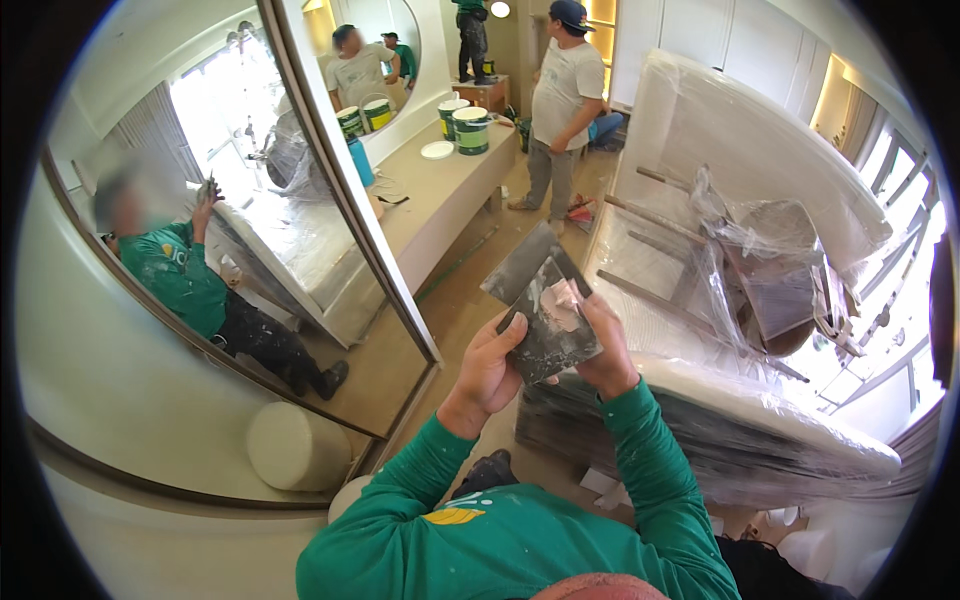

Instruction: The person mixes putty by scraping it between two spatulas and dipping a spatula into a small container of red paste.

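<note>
In front of my chest, two dark, flat putty knives (pixel 522 268) overlap, their blades smeared with whitish residue. A lump of pale pink putty (pixel 562 304) sits on the nearer blade (pixel 548 345). My left hand (pixel 488 370) is closed on the left side of that nearer blade, thumb on its face. My right hand (pixel 606 345) is closed at the right edges, near the putty. The handles are hidden, so I cannot tell fully how each knife is gripped.
A large mirror (pixel 270 260) stands at the left. White-green buckets (pixel 471 130) and a lid (pixel 437 150) sit on the long counter (pixel 440 205). Ahead stands a person (pixel 566 100); another is on a wooden stand (pixel 485 95). Plastic-wrapped furniture (pixel 700 400) fills the right.
</note>
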{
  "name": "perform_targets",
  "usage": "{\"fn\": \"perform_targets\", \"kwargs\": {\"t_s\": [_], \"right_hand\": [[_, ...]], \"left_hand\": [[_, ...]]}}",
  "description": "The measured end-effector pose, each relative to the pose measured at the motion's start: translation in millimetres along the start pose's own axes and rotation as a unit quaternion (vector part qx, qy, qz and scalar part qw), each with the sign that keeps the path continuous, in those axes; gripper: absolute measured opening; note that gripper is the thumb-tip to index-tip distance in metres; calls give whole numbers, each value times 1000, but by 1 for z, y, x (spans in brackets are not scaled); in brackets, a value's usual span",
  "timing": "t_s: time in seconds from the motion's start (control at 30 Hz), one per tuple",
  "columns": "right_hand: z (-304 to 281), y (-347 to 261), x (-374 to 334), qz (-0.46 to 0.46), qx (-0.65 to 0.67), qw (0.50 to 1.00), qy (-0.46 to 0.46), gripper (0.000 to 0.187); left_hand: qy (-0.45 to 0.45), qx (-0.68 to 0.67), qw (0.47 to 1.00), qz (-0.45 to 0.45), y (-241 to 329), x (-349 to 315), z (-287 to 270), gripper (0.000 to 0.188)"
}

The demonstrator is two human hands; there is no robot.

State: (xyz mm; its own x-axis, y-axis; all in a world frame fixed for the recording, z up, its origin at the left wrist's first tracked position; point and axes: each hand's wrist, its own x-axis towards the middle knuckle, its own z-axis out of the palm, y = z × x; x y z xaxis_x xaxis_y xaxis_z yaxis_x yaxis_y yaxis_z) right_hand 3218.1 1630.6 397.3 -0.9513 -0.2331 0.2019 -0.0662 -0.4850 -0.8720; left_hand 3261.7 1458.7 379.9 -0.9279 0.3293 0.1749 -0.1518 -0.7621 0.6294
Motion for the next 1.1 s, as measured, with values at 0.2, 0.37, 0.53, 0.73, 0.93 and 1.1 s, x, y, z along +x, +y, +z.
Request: {"fn": "perform_targets", "kwargs": {"t_s": [0.2, 0.37, 0.53, 0.73, 0.93, 1.1], "right_hand": [[-18, 22, 28, 25, 64, 994, 90, 84], [47, 38, 42, -4, 148, 982, 117, 41], [35, 124, 57, 99, 115, 988, 40, 110], [62, 163, 35, 31, 230, 952, -199, 138], [10, 232, 46, 163, -6, 982, 96, 85], [95, 166, 29, 173, 174, 969, 12, 42]], "left_hand": [[140, 68, 976, 150, 58, -42, -42, 40], [167, 89, 961, 203, 100, -61, -92, 44], [211, 150, 946, 194, 144, -112, -132, 42], [237, 190, 932, 197, 188, -135, -174, 42], [215, 192, 938, 195, 208, -131, -180, 43], [212, 179, 938, 207, 205, -134, -176, 44]]}}
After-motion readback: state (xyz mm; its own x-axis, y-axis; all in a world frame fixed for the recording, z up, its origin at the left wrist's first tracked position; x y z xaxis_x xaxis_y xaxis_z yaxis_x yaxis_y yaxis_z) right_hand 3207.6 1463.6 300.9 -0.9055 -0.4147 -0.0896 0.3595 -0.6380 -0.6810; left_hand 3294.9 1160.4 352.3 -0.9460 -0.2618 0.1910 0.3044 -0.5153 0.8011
